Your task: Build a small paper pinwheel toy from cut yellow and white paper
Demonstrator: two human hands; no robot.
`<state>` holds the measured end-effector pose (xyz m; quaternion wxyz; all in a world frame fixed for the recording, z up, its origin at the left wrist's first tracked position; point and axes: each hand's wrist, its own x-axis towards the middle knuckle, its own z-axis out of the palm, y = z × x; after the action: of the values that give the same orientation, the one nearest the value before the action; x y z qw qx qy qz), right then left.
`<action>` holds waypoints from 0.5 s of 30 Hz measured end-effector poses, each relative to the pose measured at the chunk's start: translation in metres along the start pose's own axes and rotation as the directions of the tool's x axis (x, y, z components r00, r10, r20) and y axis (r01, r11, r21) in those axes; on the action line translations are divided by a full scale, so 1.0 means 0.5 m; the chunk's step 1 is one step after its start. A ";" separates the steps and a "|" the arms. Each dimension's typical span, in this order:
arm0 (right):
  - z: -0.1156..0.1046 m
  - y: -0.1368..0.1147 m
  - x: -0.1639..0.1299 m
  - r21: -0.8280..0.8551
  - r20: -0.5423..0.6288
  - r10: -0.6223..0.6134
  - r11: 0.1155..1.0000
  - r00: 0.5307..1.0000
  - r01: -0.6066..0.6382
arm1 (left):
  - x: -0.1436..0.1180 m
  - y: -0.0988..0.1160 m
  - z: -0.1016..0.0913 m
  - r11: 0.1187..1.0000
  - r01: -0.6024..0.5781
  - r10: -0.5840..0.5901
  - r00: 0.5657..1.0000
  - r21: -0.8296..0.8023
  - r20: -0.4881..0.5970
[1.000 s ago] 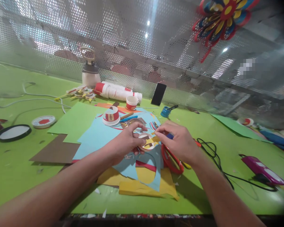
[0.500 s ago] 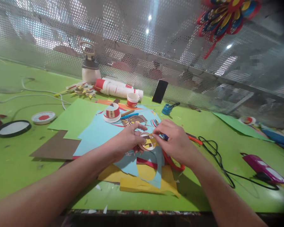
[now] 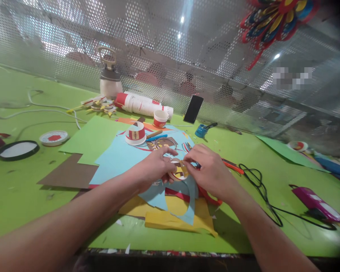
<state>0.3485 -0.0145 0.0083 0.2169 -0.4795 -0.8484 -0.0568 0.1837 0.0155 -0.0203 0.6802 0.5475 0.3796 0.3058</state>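
My left hand (image 3: 155,167) is closed around the rim of a small round white paper cup (image 3: 174,177), whose face carries yellow and brown paper pieces. At the cup's right edge the fingertips of my right hand (image 3: 206,164) are pinched together, close to a yellowish piece; what lies between them is hidden. Beneath both hands are light blue paper sheets (image 3: 113,160) with cut-out shapes. Orange-handled scissors (image 3: 211,198) lie partly under my right hand. Beyond the left hand stands an upturned red and white paper cup (image 3: 136,134), beside a blue pen (image 3: 157,138).
Yellow paper (image 3: 181,223) lies near the front edge of the green table (image 3: 102,234). Farther back are stacked paper cups (image 3: 141,105), a phone (image 3: 193,108) and a blue paint pot (image 3: 201,130). A black cord runs from a magenta glue gun (image 3: 317,204) at the right.
The whole view has shifted slightly, so things sit a little farther right. My hands keep nearly the same hold, with the right fingertips still at the cup's edge.
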 end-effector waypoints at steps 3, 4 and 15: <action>0.003 0.003 0.001 0.020 -0.009 0.012 1.000 1.000 -0.012 | 0.000 0.001 0.000 1.000 0.005 -0.005 1.000 0.000 -0.002; 0.004 0.005 0.001 0.026 -0.013 0.014 1.000 1.000 -0.013 | 0.000 0.001 0.001 1.000 0.011 -0.011 1.000 0.003 -0.008; 0.005 0.005 -0.001 0.032 0.002 0.034 0.999 0.999 -0.034 | -0.002 0.007 0.004 0.999 0.029 -0.028 0.999 0.024 -0.031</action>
<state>0.3499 -0.0131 0.0057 0.2248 -0.4904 -0.8411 -0.0392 0.1848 0.0146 -0.0163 0.6719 0.5454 0.4015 0.2999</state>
